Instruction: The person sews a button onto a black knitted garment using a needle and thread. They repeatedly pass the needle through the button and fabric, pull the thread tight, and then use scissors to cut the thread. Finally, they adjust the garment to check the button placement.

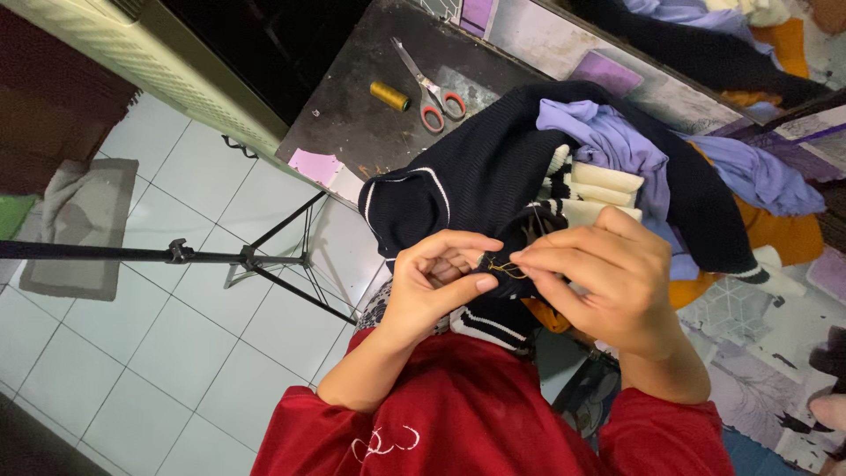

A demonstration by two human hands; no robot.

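Note:
A dark navy knitted sweater [493, 172] with white and cream stripes lies over the table edge and into my lap. My left hand [436, 286] pinches a fold of its dark fabric between thumb and fingers. My right hand [608, 282] is closed right beside it, fingertips pinched at a thin yellow thread [504, 266] on the fabric; a needle is too small to make out. Both hands touch the sweater at the same spot.
Red-handled scissors [429, 88] and a spool of yellow thread [389, 95] lie on the dark table [352, 123]. Purple cloth [617, 145] and orange cloth [784, 234] are heaped at the right. A black tripod [251, 260] stands on the white tiled floor at the left.

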